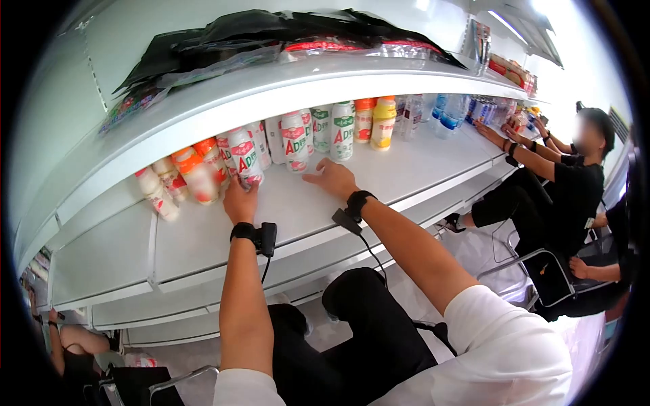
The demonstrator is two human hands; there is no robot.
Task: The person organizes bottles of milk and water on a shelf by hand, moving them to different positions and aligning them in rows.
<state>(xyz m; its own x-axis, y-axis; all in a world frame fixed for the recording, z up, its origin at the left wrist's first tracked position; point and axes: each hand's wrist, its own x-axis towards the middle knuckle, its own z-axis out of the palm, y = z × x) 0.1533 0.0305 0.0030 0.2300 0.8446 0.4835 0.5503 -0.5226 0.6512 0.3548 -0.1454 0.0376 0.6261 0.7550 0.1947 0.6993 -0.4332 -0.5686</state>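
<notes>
On the white shelf (406, 172) stands a row of bottles. My left hand (241, 197) is at the base of a white bottle with a red "AD" label (244, 155), its fingers around the lower part. My right hand (333, 181) is spread, thumb and fingers apart, just in front of another red-labelled bottle (294, 143) and a green-labelled bottle (342, 132); nothing is in it. Left of my left hand are an orange-capped bottle (196, 176) and a small white bottle (157, 195). A yellow bottle (383, 124) stands farther right.
An upper shelf (325, 84) with black plastic packaging (223, 40) overhangs the bottles. Water bottles (452, 114) stand farther right. A seated person in black (575, 183) reaches to the shelf at right; another person (74, 345) is at lower left.
</notes>
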